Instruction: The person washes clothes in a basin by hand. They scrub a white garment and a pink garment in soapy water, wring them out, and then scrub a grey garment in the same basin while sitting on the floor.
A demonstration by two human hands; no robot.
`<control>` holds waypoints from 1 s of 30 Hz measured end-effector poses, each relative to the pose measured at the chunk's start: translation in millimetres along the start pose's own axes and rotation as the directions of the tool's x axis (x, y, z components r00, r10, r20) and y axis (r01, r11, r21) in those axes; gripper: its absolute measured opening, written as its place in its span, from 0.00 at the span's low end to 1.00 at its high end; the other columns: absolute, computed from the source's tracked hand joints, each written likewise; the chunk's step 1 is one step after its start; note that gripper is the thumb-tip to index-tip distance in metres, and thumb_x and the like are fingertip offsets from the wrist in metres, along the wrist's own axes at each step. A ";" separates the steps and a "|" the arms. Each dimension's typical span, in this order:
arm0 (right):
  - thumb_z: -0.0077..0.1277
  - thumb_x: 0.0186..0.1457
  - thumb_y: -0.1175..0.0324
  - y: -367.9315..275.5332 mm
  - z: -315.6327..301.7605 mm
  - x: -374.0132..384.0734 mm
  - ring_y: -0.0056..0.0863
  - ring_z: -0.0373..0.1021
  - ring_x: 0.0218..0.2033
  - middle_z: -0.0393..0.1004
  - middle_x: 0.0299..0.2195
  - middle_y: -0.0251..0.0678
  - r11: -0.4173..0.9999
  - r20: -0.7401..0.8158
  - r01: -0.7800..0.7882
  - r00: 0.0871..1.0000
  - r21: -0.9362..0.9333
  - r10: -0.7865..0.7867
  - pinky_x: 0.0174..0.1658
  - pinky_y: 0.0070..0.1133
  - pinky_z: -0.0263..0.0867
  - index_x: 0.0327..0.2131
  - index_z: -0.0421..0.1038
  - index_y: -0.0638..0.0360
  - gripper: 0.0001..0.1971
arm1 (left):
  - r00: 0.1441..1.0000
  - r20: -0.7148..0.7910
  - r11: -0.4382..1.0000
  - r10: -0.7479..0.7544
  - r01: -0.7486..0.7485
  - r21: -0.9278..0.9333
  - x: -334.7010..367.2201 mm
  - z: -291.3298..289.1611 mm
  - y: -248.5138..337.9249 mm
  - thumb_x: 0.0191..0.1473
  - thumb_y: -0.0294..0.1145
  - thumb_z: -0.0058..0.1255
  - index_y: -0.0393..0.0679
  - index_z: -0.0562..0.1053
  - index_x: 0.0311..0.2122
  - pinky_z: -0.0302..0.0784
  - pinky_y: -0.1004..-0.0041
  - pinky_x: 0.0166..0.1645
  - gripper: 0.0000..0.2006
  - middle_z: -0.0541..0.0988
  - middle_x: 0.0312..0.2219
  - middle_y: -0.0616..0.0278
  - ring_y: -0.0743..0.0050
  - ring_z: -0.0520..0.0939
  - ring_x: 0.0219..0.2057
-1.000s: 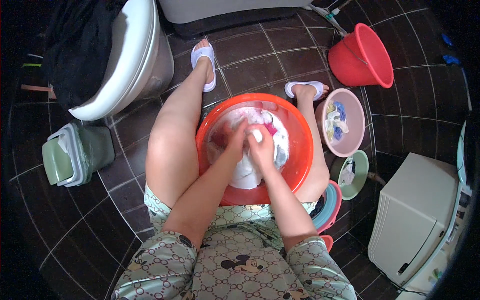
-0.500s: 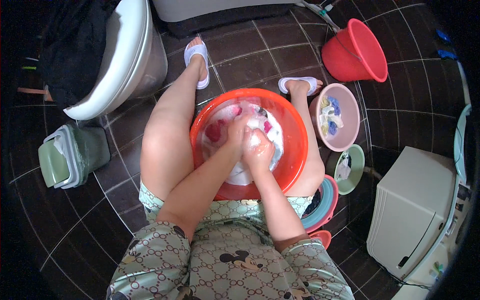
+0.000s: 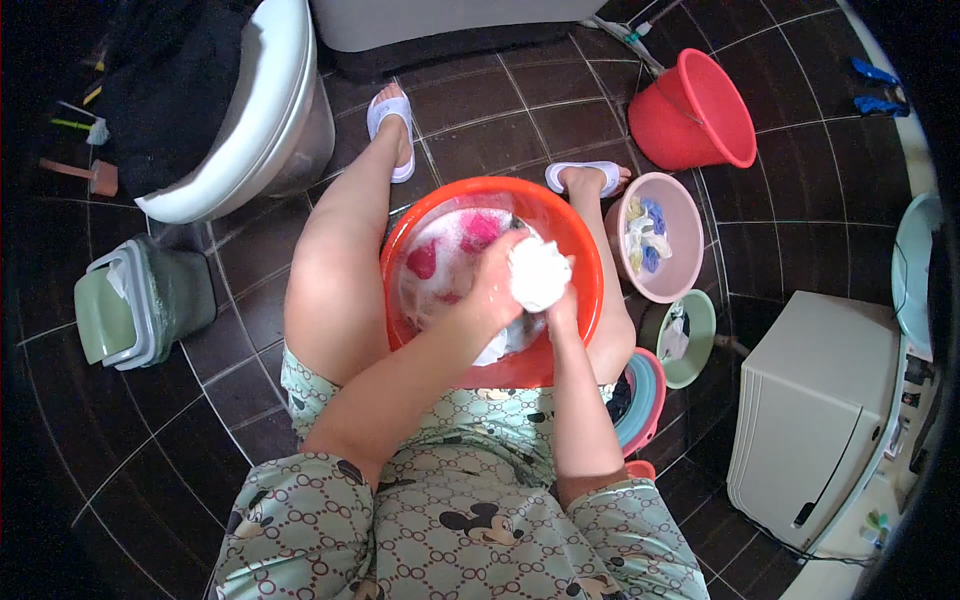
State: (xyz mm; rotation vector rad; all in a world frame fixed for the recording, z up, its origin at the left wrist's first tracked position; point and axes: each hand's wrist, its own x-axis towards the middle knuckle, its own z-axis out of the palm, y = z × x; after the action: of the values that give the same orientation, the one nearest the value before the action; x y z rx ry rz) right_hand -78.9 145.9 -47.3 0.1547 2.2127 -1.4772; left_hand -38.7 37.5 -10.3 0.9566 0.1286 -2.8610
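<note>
Between my legs, an orange-red basin (image 3: 592, 270) holds sudsy water and wet laundry with bright pink-red patches (image 3: 422, 259). Over the basin's right half, a bunched white cloth (image 3: 540, 276) is raised in both hands. My left hand (image 3: 494, 284) grips its left side. On the lower right side my right hand (image 3: 562, 306) is closed against the same bundle, its fingers partly hidden behind the cloth. Foam clings to my left hand. Whether the whole bundle is fabric or partly thick lather is hard to tell.
To the right stand a red bucket (image 3: 745, 130), a pink basin (image 3: 690, 262) with small clothes, a green basin (image 3: 707, 345) and stacked basins (image 3: 655, 400). A beige cabinet (image 3: 800, 410) is farther right. At left are a white toilet (image 3: 290, 120) and a lidded bin (image 3: 180, 295).
Both hands have shifted right and come up out of the laundry, lifting the bunched white cloth. More of the pink-red patches now shows at the basin's left.
</note>
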 end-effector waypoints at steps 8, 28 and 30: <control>0.45 0.58 0.59 13.2 -35.0 44.4 0.27 0.71 0.22 0.72 0.23 0.36 0.410 0.809 -0.859 0.463 0.308 0.362 0.25 0.22 0.71 0.39 0.69 0.60 0.14 | 0.995 0.036 0.996 -0.092 0.092 -0.016 -13.8 -73.7 -54.4 0.55 0.41 0.39 0.41 0.71 0.41 0.76 0.65 0.44 0.16 0.79 0.34 0.57 0.62 0.80 0.36; 0.48 0.45 0.70 77.4 42.7 42.0 0.53 0.69 0.40 0.62 0.49 0.56 0.520 0.295 0.271 0.955 -0.810 -0.037 0.43 0.40 0.66 0.58 0.47 0.54 0.35 | 0.832 -0.336 0.644 0.441 -0.032 0.765 105.4 -176.5 -7.0 0.52 0.48 0.44 0.35 0.66 0.49 0.70 0.65 0.44 0.27 0.73 0.44 0.56 0.62 0.73 0.41; 0.48 0.45 0.70 82.7 56.2 40.6 0.53 0.69 0.40 0.62 0.48 0.55 0.504 0.337 0.308 0.941 -0.807 -0.035 0.44 0.40 0.66 0.58 0.49 0.54 0.34 | 0.734 -0.410 0.434 0.542 0.173 0.884 142.6 -232.1 -7.3 0.55 0.40 0.36 0.37 0.72 0.44 0.73 0.62 0.45 0.19 0.76 0.38 0.49 0.55 0.77 0.40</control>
State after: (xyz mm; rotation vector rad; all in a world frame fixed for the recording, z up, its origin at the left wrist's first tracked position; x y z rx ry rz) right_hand -68.1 123.1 -152.2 -0.5957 2.4718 -0.2633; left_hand -15.2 59.7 -280.9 1.9312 -1.5073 -2.0259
